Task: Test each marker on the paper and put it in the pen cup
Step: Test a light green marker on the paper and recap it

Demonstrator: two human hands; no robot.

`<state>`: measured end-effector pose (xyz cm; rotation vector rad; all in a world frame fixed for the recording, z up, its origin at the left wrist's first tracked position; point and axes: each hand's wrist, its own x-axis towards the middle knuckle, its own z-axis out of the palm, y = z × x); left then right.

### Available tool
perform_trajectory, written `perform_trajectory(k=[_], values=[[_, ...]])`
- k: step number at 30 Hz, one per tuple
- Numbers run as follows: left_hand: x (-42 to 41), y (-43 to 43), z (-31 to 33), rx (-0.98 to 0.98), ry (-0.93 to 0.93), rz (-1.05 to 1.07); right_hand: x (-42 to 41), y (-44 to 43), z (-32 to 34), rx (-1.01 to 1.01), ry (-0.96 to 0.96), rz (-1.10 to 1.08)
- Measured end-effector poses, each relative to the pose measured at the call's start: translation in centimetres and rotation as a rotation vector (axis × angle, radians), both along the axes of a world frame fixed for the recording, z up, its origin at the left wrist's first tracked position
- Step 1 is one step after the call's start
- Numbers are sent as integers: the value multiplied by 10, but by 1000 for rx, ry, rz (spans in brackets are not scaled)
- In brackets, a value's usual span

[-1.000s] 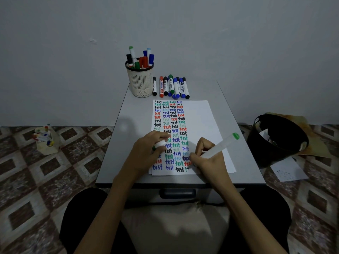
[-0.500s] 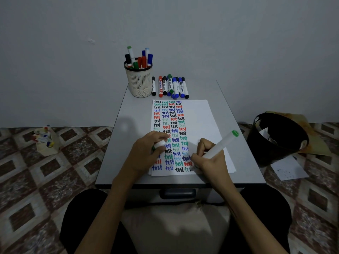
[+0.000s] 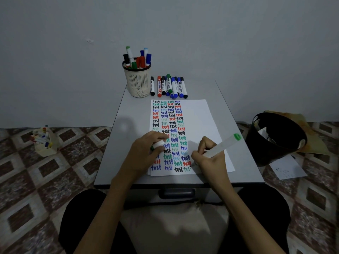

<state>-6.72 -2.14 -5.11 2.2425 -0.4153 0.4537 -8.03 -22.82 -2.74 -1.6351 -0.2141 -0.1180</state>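
Right hand (image 3: 211,159) pinches a green marker (image 3: 221,147) low on the barrel. Its tip is down on the bottom row of the paper (image 3: 200,118), where the last word is part-written and pale.

Risk: the ink looks thin, and pressing harder could splay the tip rather than prove the marker.

Left hand (image 3: 145,154) is curled round the white cap (image 3: 158,144) and rests on the written columns, pinning the sheet.

Risk: fresh ink under the palm may smear. Lifting that hand mid-stroke could let the sheet slide, as its near edge sits close to the table's (image 3: 117,158) front lip.

Farther back, loose markers (image 3: 171,87) lie in a row just beside the pen cup (image 3: 137,83). The cup is already crowded, so a careless drop could snag or tip it.
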Motion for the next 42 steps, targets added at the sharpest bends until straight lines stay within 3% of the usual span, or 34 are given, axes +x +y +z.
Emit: perform_trajectory(k=[7, 11, 18, 31, 39, 42], values=[[-1, 0, 3, 4, -15, 1, 1, -4, -1, 86, 49, 42], [-2, 1, 6, -70, -32, 23, 3, -7, 5, 330, 47, -29], [-13, -3, 17, -305, 47, -31, 4, -9, 6, 492, 124, 259], [-22, -3, 25, -532, 207, -147, 4, -7, 7, 403, 165, 229], [-20, 5, 26, -717, 325, -159, 7, -10, 14, 531, 348, 341], [-20, 6, 25, -715, 310, -137, 9, -11, 20, 430, 334, 278]])
